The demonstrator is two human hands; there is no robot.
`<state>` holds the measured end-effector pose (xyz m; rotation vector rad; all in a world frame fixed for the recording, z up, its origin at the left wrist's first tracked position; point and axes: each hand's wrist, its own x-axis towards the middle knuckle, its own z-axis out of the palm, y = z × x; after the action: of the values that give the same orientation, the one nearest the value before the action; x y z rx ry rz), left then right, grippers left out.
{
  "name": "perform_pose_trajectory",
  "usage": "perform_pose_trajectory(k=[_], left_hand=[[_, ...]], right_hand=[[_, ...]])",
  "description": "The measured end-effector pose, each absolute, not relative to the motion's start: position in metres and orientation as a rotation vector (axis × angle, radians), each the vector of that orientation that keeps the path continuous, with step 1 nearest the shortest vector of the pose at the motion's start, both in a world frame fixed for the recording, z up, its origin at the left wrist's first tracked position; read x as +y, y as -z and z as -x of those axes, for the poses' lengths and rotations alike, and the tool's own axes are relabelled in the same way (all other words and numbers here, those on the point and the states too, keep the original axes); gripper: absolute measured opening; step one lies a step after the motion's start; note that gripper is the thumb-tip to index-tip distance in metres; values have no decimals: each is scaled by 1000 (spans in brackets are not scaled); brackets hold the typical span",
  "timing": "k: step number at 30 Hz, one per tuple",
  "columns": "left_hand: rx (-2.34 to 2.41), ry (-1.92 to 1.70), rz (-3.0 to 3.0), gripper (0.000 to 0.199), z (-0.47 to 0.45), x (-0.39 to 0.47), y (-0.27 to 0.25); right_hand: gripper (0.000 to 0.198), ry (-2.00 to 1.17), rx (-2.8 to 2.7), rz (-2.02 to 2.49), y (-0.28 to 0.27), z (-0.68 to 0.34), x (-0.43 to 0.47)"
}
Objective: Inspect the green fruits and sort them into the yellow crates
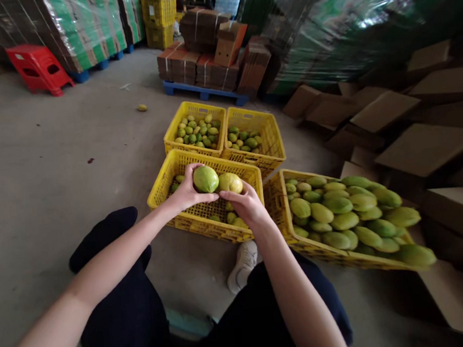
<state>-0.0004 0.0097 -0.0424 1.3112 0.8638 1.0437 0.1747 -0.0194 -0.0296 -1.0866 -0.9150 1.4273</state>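
Note:
My left hand (188,193) is closed around a green papaya (205,179), its pointed end facing me. A yellower papaya (230,183) sits in my right hand (249,204), with fingers and thumb around it. The two fruits are side by side, nearly touching, and my thumbs come close together below them. Both are held above a yellow plastic crate (162,189) with slotted sides. Inside that crate lie a few papayas (236,221), partly hidden behind my hands and wrists.
To the right stands a yellow crate (287,228) heaped with papayas (342,206). Two more crates, a left one (170,138) and a right one (271,136), hold papayas behind. Cardboard boxes (427,147) crowd the right side. A red stool (38,67) and loaded blue pallet (202,91) stand farther back.

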Motion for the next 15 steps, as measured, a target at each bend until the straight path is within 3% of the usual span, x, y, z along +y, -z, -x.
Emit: perform_pose_trajectory(k=[15], left_hand=[[914,-1208,-1629,76,5,16,49]], right_hand=[[67,-1245,-956,1202,32,-176,-21]])
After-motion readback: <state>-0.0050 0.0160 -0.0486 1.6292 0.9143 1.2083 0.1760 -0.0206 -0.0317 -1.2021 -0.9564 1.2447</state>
